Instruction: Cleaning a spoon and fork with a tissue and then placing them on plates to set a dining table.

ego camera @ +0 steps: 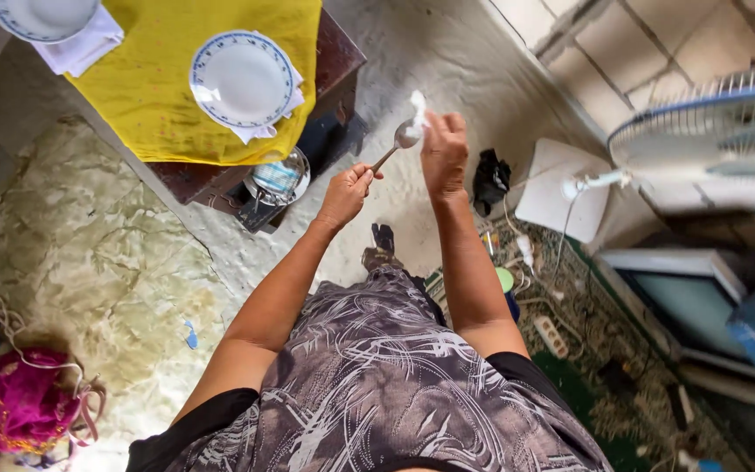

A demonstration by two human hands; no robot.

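Metal, polished and grey, is the material of the spoon (398, 142), which is held in the air just off the near corner of the table (342, 65), above the pale floor. The left hand (345, 194) is closed around the end of the spoon's handle, fingers curled into a loose fist, with the bowl of the spoon pointing up and away from the person. The right hand (444, 156) is raised just beside the bowl, on the side away from the table, its fingers pressed together and pinching a small white tissue (418, 108) against the bowl's edge. Both forearms are extended forward from a patterned grey dress (377, 385). The table carries a yellow cloth (146, 96), and on that cloth sits a white plate with a blue rim (242, 79) resting on a folded white napkin (259, 131); a second such plate (43, 16) lies at the far end of the table, partly cut by the frame. Below the table's near edge stands a glass bowl (280, 177). Well apart from the table, to the person's right, stands an electric fan (727, 131) with a white base. A pink bag (32, 406) lies on the floor, well away from the table towards the person's left.
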